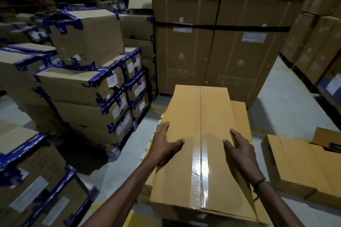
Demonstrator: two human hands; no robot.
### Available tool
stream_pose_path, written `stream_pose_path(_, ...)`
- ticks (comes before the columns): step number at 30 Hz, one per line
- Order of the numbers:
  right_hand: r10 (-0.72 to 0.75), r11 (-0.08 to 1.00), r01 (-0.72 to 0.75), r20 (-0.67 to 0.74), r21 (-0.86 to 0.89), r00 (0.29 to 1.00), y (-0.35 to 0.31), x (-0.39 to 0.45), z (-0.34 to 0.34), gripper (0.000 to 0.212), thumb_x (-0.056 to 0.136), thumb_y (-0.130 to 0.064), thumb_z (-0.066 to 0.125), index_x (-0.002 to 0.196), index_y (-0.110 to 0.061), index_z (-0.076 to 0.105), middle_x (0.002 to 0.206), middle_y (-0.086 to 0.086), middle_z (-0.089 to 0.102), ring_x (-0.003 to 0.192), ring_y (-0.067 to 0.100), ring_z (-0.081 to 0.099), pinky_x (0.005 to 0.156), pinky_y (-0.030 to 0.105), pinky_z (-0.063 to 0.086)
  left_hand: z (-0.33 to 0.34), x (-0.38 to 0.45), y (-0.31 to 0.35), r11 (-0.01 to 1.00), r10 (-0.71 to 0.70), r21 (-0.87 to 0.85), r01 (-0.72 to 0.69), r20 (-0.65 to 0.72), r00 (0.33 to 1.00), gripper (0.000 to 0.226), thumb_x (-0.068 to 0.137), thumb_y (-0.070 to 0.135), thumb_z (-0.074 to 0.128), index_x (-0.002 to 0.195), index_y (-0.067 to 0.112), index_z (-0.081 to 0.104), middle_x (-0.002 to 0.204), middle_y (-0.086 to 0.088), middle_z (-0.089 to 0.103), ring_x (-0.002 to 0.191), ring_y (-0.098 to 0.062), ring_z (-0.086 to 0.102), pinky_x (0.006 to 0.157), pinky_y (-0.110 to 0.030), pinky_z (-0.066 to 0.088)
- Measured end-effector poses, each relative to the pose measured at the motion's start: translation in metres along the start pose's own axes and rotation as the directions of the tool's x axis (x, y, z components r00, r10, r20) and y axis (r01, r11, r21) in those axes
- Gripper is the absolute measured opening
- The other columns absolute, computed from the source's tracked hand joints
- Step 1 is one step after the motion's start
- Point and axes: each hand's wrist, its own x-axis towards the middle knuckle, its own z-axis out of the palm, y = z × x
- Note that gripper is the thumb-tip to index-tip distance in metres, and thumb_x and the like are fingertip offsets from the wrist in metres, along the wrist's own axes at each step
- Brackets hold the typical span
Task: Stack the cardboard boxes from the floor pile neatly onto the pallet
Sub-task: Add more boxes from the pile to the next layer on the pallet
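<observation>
Taped cardboard box (201, 149) lies flat on top of a stack of like boxes (239, 116), slightly askew to the box under it, clear tape along its centre seam. Head view: left hand (164, 143) w/ fingers down the box's left edge, thumb on top; right hand (238, 145) likewise on the right edge, so both grips clasp the box. Blue-taped cartons (88, 86) stacked at left, tall strapped cartons (217, 46) behind, 2 more boxes (299, 164) on the floor (276, 97) at right.
</observation>
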Motion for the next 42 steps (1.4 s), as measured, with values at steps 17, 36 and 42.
stream_pose_path(17,0.082,0.995,-0.082,-0.012,0.061,0.997,-0.039,0.228,0.114,0.06,0.1,-0.028,0.065,0.155,-0.018,0.042,0.157,0.006,0.046,0.145,0.028,0.041,0.115,0.044,0.037,-0.02,0.271,-0.038,1.0,-0.003,0.026,0.001,0.072,0.997,0.09,0.077,0.042,0.087,0.151,0.019,0.042,0.143,0.004,0.049,0.12,-0.012,0.052,0.095,-0.025,0.045)
stream_pose_path(36,0.169,0.984,-0.167,-0.021,0.066,0.985,-0.051,0.476,0.193,0.067,0.099,-0.035,0.066,0.157,-0.017,0.039,0.159,0.004,0.043,0.146,0.025,0.039,0.119,0.04,0.032,0.001,0.53,-0.071,0.97,-0.064,-0.221,0.1,0.168,0.984,0.076,0.081,0.024,0.087,0.145,0.019,0.046,0.125,0.006,0.06,0.107,-0.01,0.063,0.092,-0.033,0.055)
stream_pose_path(42,0.24,0.964,-0.242,0.032,0.109,0.97,-0.006,0.547,0.258,0.068,0.098,-0.033,0.067,0.158,-0.019,0.037,0.161,0.004,0.039,0.147,0.025,0.038,0.121,0.045,0.033,0.034,0.608,-0.133,0.967,-0.083,-0.221,0.131,0.213,0.973,0.074,0.086,0.018,0.083,0.149,0.015,0.043,0.125,0.007,0.055,0.112,-0.015,0.06,0.092,-0.034,0.053)
